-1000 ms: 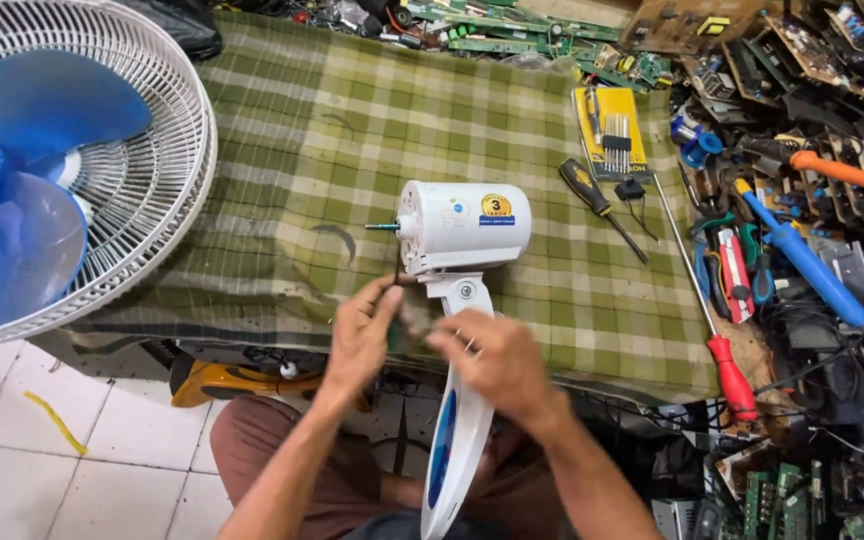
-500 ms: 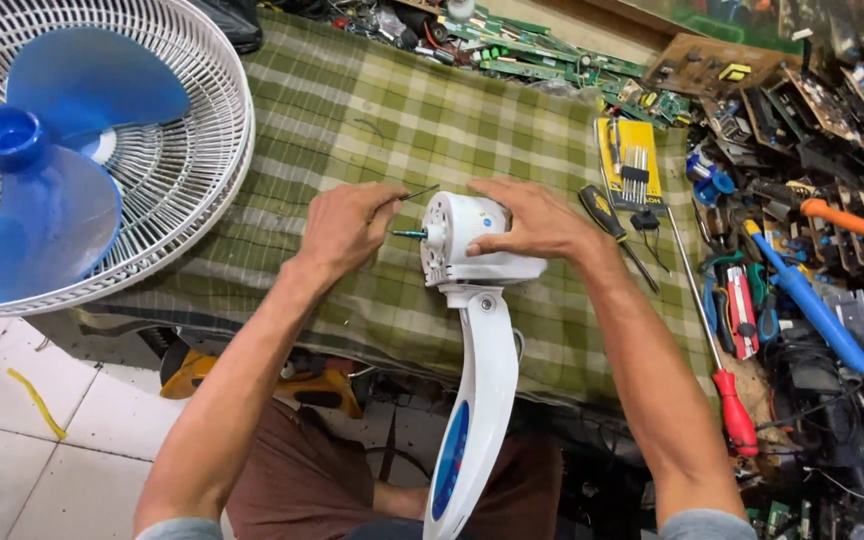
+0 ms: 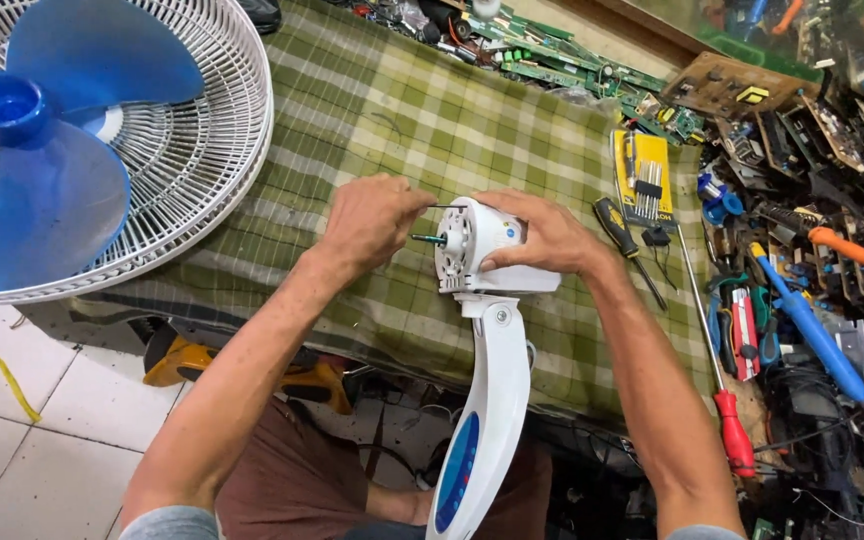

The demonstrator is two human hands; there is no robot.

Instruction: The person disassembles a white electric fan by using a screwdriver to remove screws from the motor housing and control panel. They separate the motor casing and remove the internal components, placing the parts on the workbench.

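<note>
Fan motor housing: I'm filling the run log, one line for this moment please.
left hand at shaft tip | right hand gripping fan motor housing | checked cloth

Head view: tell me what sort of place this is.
Probably a small appliance or electronics repair bench. Bare circuit boards are piled along the far edge, screwdrivers and other tools crowd the right side, and both hands work on a white fan motor housing on a checked cloth.

The person wears grey short sleeves (image 3: 167,522) (only the hems show) and reddish-brown shorts (image 3: 297,480); forearms and both hands are bare
</note>
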